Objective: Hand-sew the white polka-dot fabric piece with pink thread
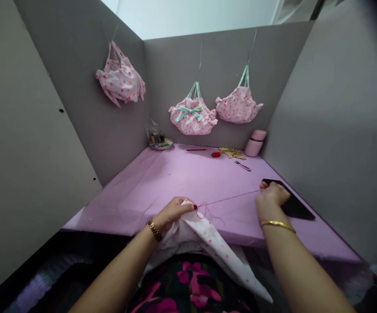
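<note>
My left hand [177,211] pinches the edge of a white fabric piece with pink dots [219,248], which drapes over the table's front edge and across the lap. From the pinched spot a dark red thread [230,198] runs taut to the right, with a loose loop and tail beside the thumb. At the thread's far end my right hand [273,196] is closed, held out above a dark flat tablet-like object [294,202]. Whether a needle sits in those fingers is hidden.
On the pink table [149,182] lie thread snips [242,165], a red thread spool [216,154], a red pencil-like stick [195,150] and a beige heap [232,152]. A pink flask [255,143] and a small basket [162,144] stand behind. Dotted garments [193,119] hang on grey partitions.
</note>
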`<control>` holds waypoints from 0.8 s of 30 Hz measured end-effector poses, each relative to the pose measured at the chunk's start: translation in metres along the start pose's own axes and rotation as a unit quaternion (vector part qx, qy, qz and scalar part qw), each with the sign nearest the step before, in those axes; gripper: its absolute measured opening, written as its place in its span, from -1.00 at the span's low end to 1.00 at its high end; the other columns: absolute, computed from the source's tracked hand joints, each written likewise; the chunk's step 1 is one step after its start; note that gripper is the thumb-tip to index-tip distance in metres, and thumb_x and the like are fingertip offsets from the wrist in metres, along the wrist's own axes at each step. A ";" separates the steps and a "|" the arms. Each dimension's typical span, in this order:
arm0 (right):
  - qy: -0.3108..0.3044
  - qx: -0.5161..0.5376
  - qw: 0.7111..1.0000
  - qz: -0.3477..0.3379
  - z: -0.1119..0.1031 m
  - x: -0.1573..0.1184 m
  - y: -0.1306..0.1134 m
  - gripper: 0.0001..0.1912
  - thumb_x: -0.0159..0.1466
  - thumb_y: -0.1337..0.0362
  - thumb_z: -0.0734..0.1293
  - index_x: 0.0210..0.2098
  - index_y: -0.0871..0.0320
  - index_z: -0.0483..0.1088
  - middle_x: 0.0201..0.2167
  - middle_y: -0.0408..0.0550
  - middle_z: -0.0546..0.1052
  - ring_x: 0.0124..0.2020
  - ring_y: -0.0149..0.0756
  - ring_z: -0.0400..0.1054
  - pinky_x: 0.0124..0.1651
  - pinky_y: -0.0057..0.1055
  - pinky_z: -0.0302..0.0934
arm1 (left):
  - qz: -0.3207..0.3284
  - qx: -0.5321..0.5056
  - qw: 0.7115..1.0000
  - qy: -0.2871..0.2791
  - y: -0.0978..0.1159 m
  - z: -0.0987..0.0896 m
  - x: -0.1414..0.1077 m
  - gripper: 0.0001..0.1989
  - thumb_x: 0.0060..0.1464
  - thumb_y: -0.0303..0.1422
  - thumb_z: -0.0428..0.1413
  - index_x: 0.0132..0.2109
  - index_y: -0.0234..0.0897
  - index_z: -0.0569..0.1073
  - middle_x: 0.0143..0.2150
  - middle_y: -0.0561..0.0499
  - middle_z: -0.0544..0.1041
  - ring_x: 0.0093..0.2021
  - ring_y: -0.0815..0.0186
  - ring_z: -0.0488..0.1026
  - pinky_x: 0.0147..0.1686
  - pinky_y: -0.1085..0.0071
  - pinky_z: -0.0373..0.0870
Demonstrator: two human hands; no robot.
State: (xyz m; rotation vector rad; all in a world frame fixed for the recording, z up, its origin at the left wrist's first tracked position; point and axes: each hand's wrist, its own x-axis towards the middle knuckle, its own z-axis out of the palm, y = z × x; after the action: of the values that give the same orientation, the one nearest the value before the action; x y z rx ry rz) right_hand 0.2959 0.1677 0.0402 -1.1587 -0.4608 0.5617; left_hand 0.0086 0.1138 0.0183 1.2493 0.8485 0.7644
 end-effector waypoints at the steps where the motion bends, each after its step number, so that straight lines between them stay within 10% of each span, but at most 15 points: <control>1: -0.037 -0.017 0.999 -0.005 0.001 -0.011 0.004 -0.74 0.29 0.22 0.21 -0.08 0.24 0.28 -0.21 -0.03 0.39 -0.32 -0.37 0.34 -0.32 -0.37 0.30 | 0.001 -0.005 1.000 0.001 0.001 0.000 0.000 -0.86 -0.14 -0.34 0.14 -0.48 -0.36 0.42 -0.63 0.12 0.34 -0.63 0.48 0.21 -0.58 0.53 0.07; 4: -0.210 -0.067 0.976 0.002 0.007 -0.056 0.020 -0.81 0.20 0.27 0.30 -0.23 0.26 0.36 -0.43 -0.15 0.40 -0.55 -0.52 0.22 -0.52 -0.55 0.15 | 0.004 -0.014 1.000 0.002 0.002 0.001 -0.001 -0.85 -0.14 -0.34 0.15 -0.50 -0.35 0.41 -0.64 0.12 0.33 -0.63 0.48 0.19 -0.59 0.53 0.05; 8: -0.470 -0.131 0.871 0.051 0.015 -0.107 0.028 -0.76 -0.09 0.30 0.47 -0.42 0.28 0.46 -0.61 -0.18 0.39 -0.61 -0.49 0.18 -0.57 -0.55 0.06 | 0.010 -0.019 1.000 0.004 0.003 0.000 -0.001 -0.84 -0.14 -0.34 0.15 -0.51 -0.36 0.39 -0.64 0.13 0.31 -0.63 0.49 0.17 -0.58 0.53 0.04; 11: -0.542 -0.153 0.825 0.056 0.015 -0.118 0.027 -0.80 -0.07 0.25 0.45 -0.52 0.29 0.45 -0.63 -0.15 0.39 -0.60 -0.47 0.19 -0.54 -0.54 0.07 | 0.012 -0.021 1.000 0.006 0.002 0.000 0.000 -0.83 -0.14 -0.33 0.16 -0.50 -0.36 0.40 -0.63 0.12 0.33 -0.61 0.48 0.17 -0.57 0.53 0.05; 16: -0.465 -0.156 0.872 0.007 0.012 -0.097 0.029 -0.73 0.04 0.11 0.36 -0.50 0.24 0.37 -0.66 -0.24 0.29 -0.67 -0.53 0.05 -0.62 -0.55 -0.04 | 0.001 -0.029 1.000 0.000 -0.002 0.000 0.002 -0.82 -0.13 -0.30 0.16 -0.45 -0.36 0.43 -0.62 0.11 0.36 -0.62 0.47 0.20 -0.56 0.52 0.07; 24: -0.167 -0.138 0.970 -0.107 0.009 -0.031 0.033 -0.70 0.14 0.09 0.30 -0.44 0.24 0.30 -0.65 -0.27 0.25 -0.68 -0.54 0.06 -0.63 -0.55 -0.03 | -0.011 -0.039 0.999 0.002 -0.007 -0.003 0.003 -0.84 -0.17 -0.31 0.17 -0.45 -0.34 0.44 -0.61 0.10 0.39 -0.60 0.44 0.27 -0.53 0.50 0.14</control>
State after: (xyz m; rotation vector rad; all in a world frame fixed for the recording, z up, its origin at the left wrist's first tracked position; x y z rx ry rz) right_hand 0.2608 0.1648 0.0108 -1.2631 -0.9663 0.5163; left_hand 0.0078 0.1172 0.0111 1.1676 0.8267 0.7746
